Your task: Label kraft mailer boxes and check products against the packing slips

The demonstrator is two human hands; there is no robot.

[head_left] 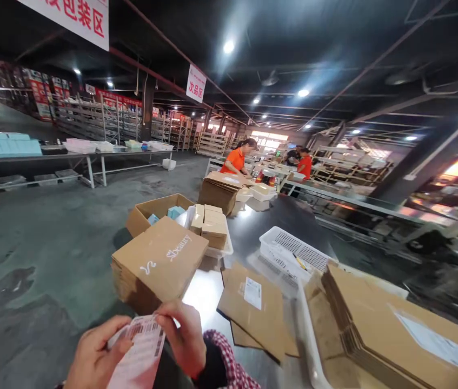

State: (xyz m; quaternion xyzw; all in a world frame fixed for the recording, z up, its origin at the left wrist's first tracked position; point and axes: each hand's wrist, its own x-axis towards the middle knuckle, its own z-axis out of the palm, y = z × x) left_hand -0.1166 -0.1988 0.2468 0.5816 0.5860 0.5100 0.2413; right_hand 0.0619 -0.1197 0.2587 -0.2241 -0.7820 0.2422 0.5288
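Note:
Between my two hands is a printed shipping label (pixel 141 346) with barcodes, low in the view. My left hand (pixel 97 351) is closed on its left edge, thumb on top. The fingers of my right hand (pixel 184 337) pinch the label's upper right corner. Just beyond the hands stands a stack of flat brown cardboard mailers (pixel 159 259) with white lettering. To the right, a mailer with a white label (pixel 253 302) lies over another piece of cardboard on the shiny metal table (pixel 202 294).
A white basket (pixel 307 324) at right holds labelled cardboard mailers (pixel 399 324). Behind it, another white basket (pixel 279 237) holds papers and a yellow pen-like cutter (pixel 299 262). Small brown boxes (pixel 213 224) fill a tray beside an open carton (pixel 137 219). A person in orange (pixel 234 161) works farther back.

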